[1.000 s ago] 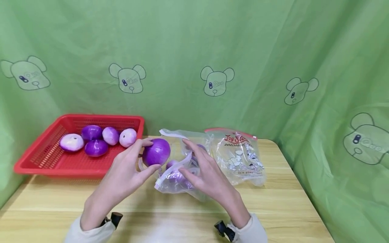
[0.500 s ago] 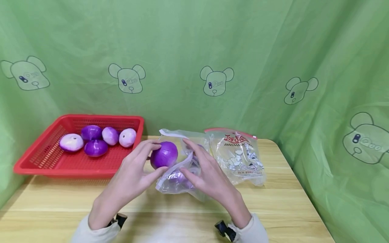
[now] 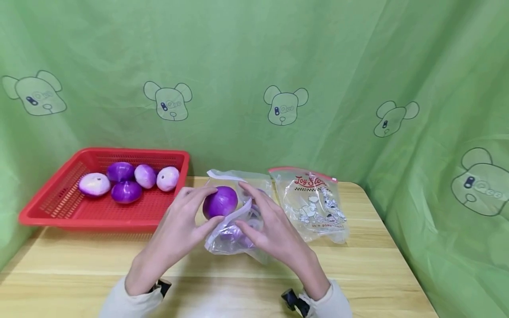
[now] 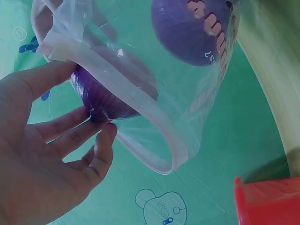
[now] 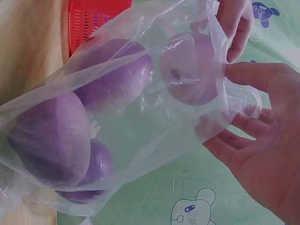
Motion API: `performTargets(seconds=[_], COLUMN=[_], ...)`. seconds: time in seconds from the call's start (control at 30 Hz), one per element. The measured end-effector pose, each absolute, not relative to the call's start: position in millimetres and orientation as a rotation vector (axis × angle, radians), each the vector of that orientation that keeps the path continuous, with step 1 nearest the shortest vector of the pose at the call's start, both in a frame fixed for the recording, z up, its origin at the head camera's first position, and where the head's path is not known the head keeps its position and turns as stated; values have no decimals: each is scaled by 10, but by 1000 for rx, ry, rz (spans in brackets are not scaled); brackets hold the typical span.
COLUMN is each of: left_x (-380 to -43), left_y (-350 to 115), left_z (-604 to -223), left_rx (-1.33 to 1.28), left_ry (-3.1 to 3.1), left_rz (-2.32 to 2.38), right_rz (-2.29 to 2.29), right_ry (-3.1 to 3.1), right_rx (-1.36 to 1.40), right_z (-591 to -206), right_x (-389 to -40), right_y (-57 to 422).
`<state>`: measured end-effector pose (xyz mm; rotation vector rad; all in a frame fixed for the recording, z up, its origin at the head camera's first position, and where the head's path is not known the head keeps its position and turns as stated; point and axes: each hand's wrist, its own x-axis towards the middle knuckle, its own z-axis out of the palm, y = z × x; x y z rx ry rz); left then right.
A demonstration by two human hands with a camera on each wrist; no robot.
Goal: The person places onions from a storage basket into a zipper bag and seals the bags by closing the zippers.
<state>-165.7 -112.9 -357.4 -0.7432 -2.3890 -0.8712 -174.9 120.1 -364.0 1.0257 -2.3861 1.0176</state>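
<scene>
My left hand (image 3: 179,225) grips a glossy purple onion (image 3: 221,202) between the thumb and fingers. In the left wrist view this onion (image 4: 86,93) is partly inside the mouth of a clear zip bag (image 4: 178,117), past its white zip strip. At the bag's other side, my right hand (image 3: 274,225) holds the rim, spreading the mouth. Seen from the right wrist, the thumb of the right hand (image 5: 267,136) is at the rim with the fingers behind the film. Several more onions (image 5: 49,136) lie inside the bag, blurred by the plastic.
A red plastic basket (image 3: 103,216) stands at the left with several purple and white onions (image 3: 126,192) in it. A second clear bag (image 3: 314,203) with a red zip and printed cartoon figures lies right of the hands. Green cloth (image 3: 238,53) hangs behind the wooden table (image 3: 358,274).
My left hand has moved right with the onion, from beside the bag into its mouth. The right hand has stayed nearly still at the rim.
</scene>
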Motion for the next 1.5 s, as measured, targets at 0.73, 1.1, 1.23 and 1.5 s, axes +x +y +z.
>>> performTargets(seconds=[0.73,1.1,1.23,1.5], left_x=[-1654,-1861,-1963,-2127], left_y=[-1237,-1563,-1697,-1922], left_z=[-3515,-3564,-3632,-3781], left_rx=[-798,-642,-580,-441], left_ry=[-2383,-2313,-2309,-2346], left_rz=[-943,-935,-940,-933], right_rz=[1023,1029,1023,1011], right_ry=[-2414,-2437,-2445,-2449], right_rx=[986,969,960,938], right_z=[-3642,-3655,-3658,-3658], right_x=[-1742,-1754,-1750,-1754], right_y=[1213,1203,1201,1204])
